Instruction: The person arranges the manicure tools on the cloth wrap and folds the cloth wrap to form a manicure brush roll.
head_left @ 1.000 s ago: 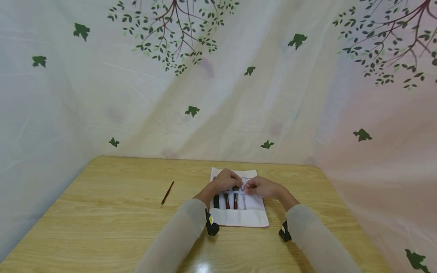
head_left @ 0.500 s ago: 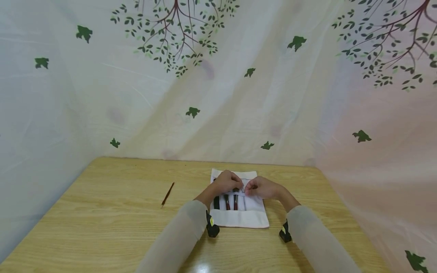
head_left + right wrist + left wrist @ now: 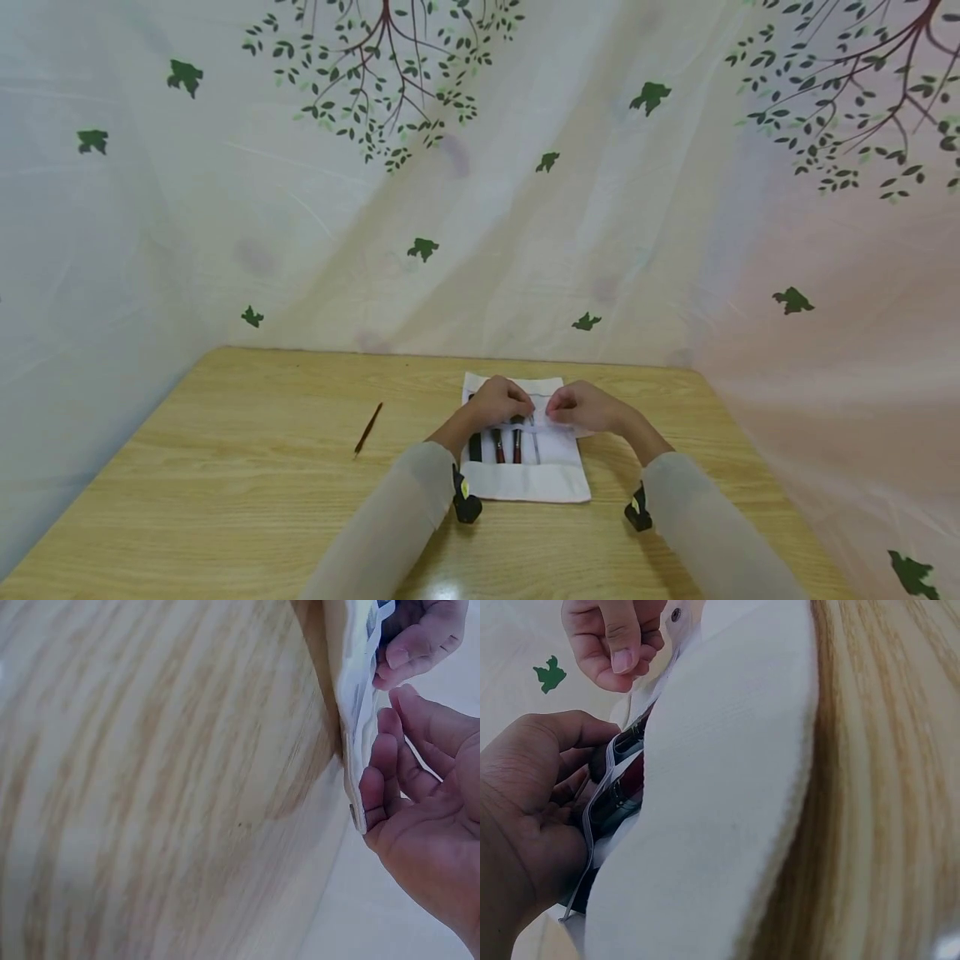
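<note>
Head view: a person in pale sleeves [image 3: 397, 521] reaches over a wooden table [image 3: 225, 475]. A white cloth pouch [image 3: 525, 482] lies flat and unfolded near the table's far edge, beneath both hands. In it, side by side from left to right, are a black tool [image 3: 476, 447], two brushes [image 3: 517, 447] with dark red handles and a thin rod [image 3: 536, 450], their lower ends tucked into the bottom flap. An elastic band crosses them. The left hand [image 3: 498, 400] bends over the upper part, fingertips close to the rod's top; whether it pinches anything I cannot tell. The right hand [image 3: 592, 407] is just beside it, fingers loosely curled. A thin brown stick [image 3: 368, 429] lies on the table to the left, well apart from the pouch. Behind hangs a pale curtain [image 3: 495, 208] printed with branches and green leaves

Left wrist view: the left hand's fingers curve behind the band [image 3: 592, 814], one tip touching it beside a brush; its grip is partly hidden. The right hand is near, above the pouch's far side, thumb over bent fingers. A small snap [image 3: 676, 614] shows beyond

Right wrist view: the right hand's fingers curl narrowly at the pouch's edge, thumb tip just apart from them, with nothing visible between. The left hand is near, at the top, partly cut off by the frame
</note>
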A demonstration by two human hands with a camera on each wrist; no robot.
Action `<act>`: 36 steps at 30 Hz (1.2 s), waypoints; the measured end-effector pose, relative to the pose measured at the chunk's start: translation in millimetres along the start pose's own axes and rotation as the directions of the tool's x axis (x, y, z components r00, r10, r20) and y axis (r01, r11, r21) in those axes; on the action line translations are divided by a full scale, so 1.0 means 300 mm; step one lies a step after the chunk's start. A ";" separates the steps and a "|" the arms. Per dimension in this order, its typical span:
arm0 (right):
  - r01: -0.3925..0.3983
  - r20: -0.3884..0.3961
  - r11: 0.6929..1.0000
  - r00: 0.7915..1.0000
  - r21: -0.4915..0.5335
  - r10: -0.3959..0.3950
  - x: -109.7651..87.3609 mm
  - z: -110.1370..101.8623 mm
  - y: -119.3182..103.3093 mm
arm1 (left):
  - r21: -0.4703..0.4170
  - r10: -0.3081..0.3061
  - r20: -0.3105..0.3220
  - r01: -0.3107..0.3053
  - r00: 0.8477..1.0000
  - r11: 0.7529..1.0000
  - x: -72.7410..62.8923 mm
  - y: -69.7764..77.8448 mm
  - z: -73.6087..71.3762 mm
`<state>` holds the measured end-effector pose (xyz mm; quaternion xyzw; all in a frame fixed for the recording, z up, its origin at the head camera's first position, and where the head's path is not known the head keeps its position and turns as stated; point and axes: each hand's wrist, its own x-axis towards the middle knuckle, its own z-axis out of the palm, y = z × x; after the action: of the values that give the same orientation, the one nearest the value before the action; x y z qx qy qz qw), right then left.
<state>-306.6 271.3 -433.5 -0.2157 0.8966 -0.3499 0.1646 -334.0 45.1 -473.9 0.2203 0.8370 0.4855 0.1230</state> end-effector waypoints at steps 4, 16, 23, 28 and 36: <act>0.027 -0.015 1.000 1.000 -0.007 -0.027 -0.007 0.006 0.013 | -0.009 -0.008 0.007 0.008 1.000 1.000 -0.001 -0.004 0.001; 0.075 -0.010 0.994 0.997 -0.079 -0.076 -0.034 0.023 0.037 | -0.038 0.015 0.010 -0.015 1.000 0.999 -0.006 0.003 -0.001; 0.078 -0.024 0.991 0.996 -0.112 -0.081 -0.036 0.042 0.035 | -0.037 0.004 0.001 -0.004 1.000 0.999 0.006 -0.006 0.003; 0.096 -0.025 0.987 0.995 -0.125 -0.100 -0.040 0.043 0.036 | -0.039 0.002 0.001 -0.002 1.000 0.999 0.011 -0.012 0.004; 0.109 0.027 0.989 0.994 -0.097 -0.106 -0.035 0.040 0.047 | -0.048 -0.009 0.001 0.009 1.000 0.999 0.007 -0.011 0.005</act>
<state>-296.2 279.3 -450.3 -0.2754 0.8980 -0.3113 0.1446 -336.1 46.0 -477.5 0.2136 0.8262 0.5047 0.1307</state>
